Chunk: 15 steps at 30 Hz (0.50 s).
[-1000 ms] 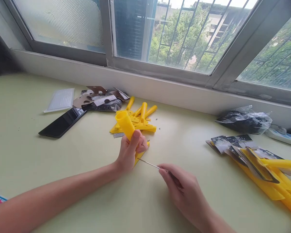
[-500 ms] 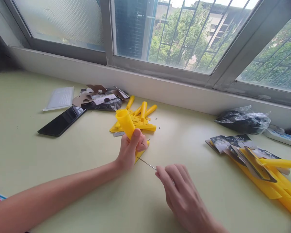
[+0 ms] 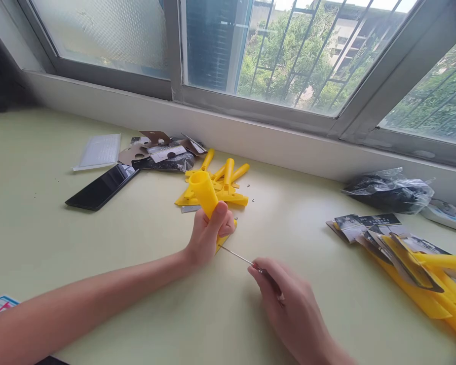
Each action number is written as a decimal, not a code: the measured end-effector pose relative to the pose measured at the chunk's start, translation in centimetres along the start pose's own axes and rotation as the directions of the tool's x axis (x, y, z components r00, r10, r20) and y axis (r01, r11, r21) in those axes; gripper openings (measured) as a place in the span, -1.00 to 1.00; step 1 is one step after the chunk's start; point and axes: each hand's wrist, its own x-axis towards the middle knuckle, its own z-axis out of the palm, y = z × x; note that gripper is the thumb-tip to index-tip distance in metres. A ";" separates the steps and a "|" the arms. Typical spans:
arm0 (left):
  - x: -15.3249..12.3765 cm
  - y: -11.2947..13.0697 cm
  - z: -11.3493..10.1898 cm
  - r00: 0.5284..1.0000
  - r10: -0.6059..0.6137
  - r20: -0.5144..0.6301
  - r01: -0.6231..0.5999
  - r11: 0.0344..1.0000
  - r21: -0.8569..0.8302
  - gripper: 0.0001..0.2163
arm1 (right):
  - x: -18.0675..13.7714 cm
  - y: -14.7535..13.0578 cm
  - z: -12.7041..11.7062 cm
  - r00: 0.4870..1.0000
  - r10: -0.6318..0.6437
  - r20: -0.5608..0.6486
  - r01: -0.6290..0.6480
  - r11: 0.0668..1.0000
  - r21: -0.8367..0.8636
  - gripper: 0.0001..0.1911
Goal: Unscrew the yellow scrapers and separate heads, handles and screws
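Observation:
My left hand [image 3: 206,234] is wrapped round a yellow plastic scraper [image 3: 207,198], its hollow handle pointing up and its flat head resting on the table. My right hand [image 3: 289,304] pinches a thin screwdriver [image 3: 238,257]; the metal shaft runs up and left, and its tip meets the scraper's head just under my left fingers. The screwdriver's handle is mostly hidden in my right hand.
Behind lies a heap of yellow scrapers [image 3: 224,185], with tiny screws [image 3: 253,199] and a metal blade [image 3: 190,208] beside it. A black phone [image 3: 101,187], torn packaging [image 3: 161,152] and a white card [image 3: 98,151] lie left. Packaged scrapers [image 3: 414,258] and a black bag [image 3: 389,191] lie right.
My right hand shifted its fingers on the screwdriver, opening slightly and pinching again, as in turning it. My left hand held the scraper still. The view moved a little.

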 end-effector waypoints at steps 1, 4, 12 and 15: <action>0.0 0.0 0.0 1.000 -0.001 0.000 0.001 1.000 0.001 -0.43 | 0.0 0.0 -0.1 0.999 -0.023 -0.030 0.023 1.000 -0.022 -0.80; 0.0 -0.1 0.0 1.000 -0.005 -0.002 0.005 1.000 -0.002 -0.43 | 0.0 -0.2 -0.2 0.998 -0.029 -0.056 0.023 0.994 -0.102 -0.84; 0.1 -0.1 -0.1 1.000 -0.022 -0.008 0.021 0.999 -0.031 -0.43 | 0.0 -0.5 -0.2 0.999 0.040 0.012 -0.040 0.999 -0.002 -0.71; 0.2 0.0 0.0 1.000 -0.024 -0.012 0.023 0.999 -0.034 -0.42 | 0.2 -0.1 -0.3 0.998 -0.031 -0.050 0.032 0.999 0.026 -0.83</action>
